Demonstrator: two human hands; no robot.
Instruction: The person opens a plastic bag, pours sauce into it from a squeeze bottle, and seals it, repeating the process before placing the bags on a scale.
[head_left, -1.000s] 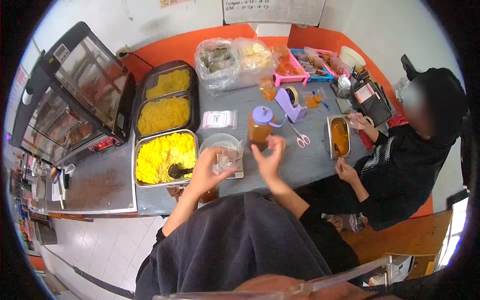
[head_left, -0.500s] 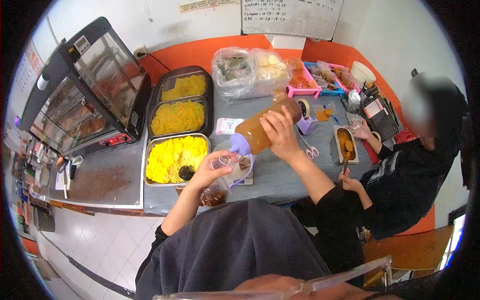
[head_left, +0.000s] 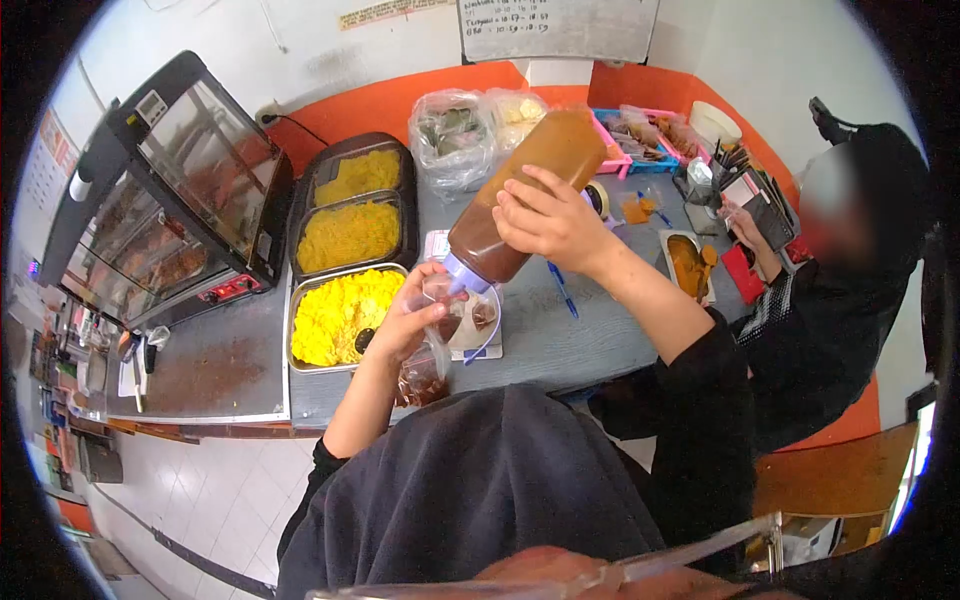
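Note:
My right hand [head_left: 550, 222] is wrapped round a large squeeze bottle [head_left: 560, 145] of brown sauce, tipped with its purple cap [head_left: 466, 274] pointing down to the left. My left hand [head_left: 405, 318] pinches a small clear plastic bag [head_left: 438, 290], its mouth right at the bottle's nozzle. A purple cap strap loops down beside it. Below stands a small white scale [head_left: 490, 351], with a clear packet of brown sauce [head_left: 484, 314] over it in this view. A clear bag with dark brown contents [head_left: 420, 382] lies at the table's front edge.
A metal tray of yellow food [head_left: 340, 310] and a black tray of yellow noodles [head_left: 350, 236] stand left, beside a glass display warmer [head_left: 190, 190]. A pen [head_left: 563, 290] lies right. A co-worker [head_left: 840, 300] stands at a tray of orange-brown sauce [head_left: 685, 268].
The bottle has tipped more steeply, its base swinging up, and sauce has run toward the cap. The co-worker's lower hand has dropped out of sight. My view has shifted slightly.

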